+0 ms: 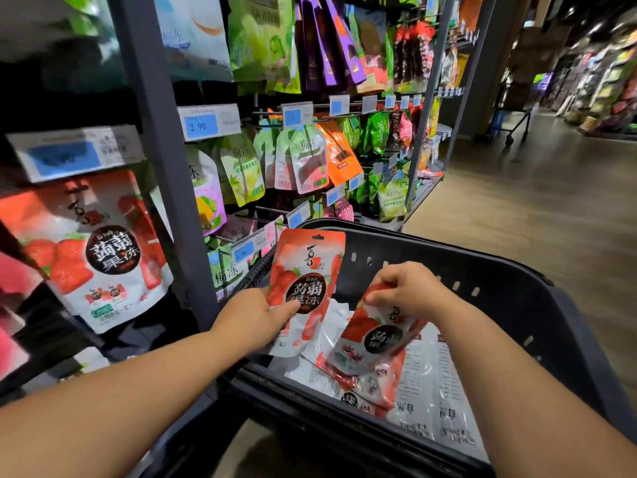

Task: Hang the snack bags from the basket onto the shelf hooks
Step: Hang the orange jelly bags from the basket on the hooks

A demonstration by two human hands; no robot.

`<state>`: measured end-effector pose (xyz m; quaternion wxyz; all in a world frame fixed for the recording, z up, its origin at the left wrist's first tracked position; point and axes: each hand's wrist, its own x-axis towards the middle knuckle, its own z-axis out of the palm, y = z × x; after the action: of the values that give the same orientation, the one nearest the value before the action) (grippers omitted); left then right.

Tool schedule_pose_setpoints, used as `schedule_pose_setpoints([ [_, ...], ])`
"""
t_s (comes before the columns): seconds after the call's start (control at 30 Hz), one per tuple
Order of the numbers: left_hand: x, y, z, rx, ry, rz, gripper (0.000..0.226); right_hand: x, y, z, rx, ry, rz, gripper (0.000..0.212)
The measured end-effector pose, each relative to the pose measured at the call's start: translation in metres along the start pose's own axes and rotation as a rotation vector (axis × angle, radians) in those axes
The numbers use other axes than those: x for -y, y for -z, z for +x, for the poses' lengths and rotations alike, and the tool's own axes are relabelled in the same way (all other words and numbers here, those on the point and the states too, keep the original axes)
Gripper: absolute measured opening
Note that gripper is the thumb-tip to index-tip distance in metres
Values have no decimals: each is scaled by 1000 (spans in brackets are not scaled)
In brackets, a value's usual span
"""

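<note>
Over the left rim of the basket (499, 270), the left hand (256, 317) grips one glossy red-and-white strawberry bag (306, 270) upright, thumb across its front. Beside it the right hand (410, 288) pinches the top of a second bag (372, 336) — crinkled, tilted — inside the black slotted plastic basket, atop several flat bags (431, 384). One matching bag (100, 257) hangs on the grey metal shelf (162, 150).

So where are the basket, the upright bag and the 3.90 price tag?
basket (510, 305): head view, far inner wall.
upright bag (310, 267): head view, printed front.
price tag (201, 126): head view, blue patch.
</note>
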<state>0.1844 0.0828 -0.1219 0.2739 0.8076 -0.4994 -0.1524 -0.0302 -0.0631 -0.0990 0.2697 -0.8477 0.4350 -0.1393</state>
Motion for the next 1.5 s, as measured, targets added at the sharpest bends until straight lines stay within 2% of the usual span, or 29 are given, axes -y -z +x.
schedule_pose_setpoints([
  [0.13,-8,1,1,-32,-19,-69,26,28,20,-7,-65,129,76,16],
  [0.27,-17,-2,1,-87,27,-301,25,47,33,-13,-189,276,70,28],
  [0.37,-26,-6,0,-113,16,-365,33,61,44,-15,-330,363,63,10],
  [0.43,-35,-7,-2,-131,20,-477,38,72,52,-17,-394,375,1,3],
  [0.57,-51,-3,-8,-63,-7,-621,41,84,62,-18,-480,381,-172,13],
  [0.67,-59,1,-16,-21,-13,-695,73,88,67,-16,-537,386,-299,20],
  [0.83,-71,8,-34,7,-9,-698,60,99,70,-24,-574,487,-408,24],
  [0.9,-75,9,-39,16,-21,-729,64,103,67,-27,-617,530,-422,22],
  [0.93,-79,10,-43,21,-50,-752,63,104,65,-28,-651,564,-407,20],
  [1.03,-86,13,-50,71,-87,-764,29,110,57,-28,-745,639,-361,13],
  [1.1,-86,16,-53,65,-58,-749,26,116,53,-31,-778,659,-321,9],
  [1.17,-80,20,-54,6,-23,-721,24,120,51,-34,-752,668,-235,8],
  [1.27,-71,27,-59,-64,-6,-732,19,126,47,-36,-620,642,-33,14],
  [1.33,-66,27,-62,-92,13,-730,16,128,43,-35,-578,664,64,21],
  [1.4,-60,26,-63,-130,42,-764,10,129,42,-31,-608,637,106,42],
  [1.5,-51,32,-68,-239,113,-824,18,126,41,-28,-650,423,188,68],
])
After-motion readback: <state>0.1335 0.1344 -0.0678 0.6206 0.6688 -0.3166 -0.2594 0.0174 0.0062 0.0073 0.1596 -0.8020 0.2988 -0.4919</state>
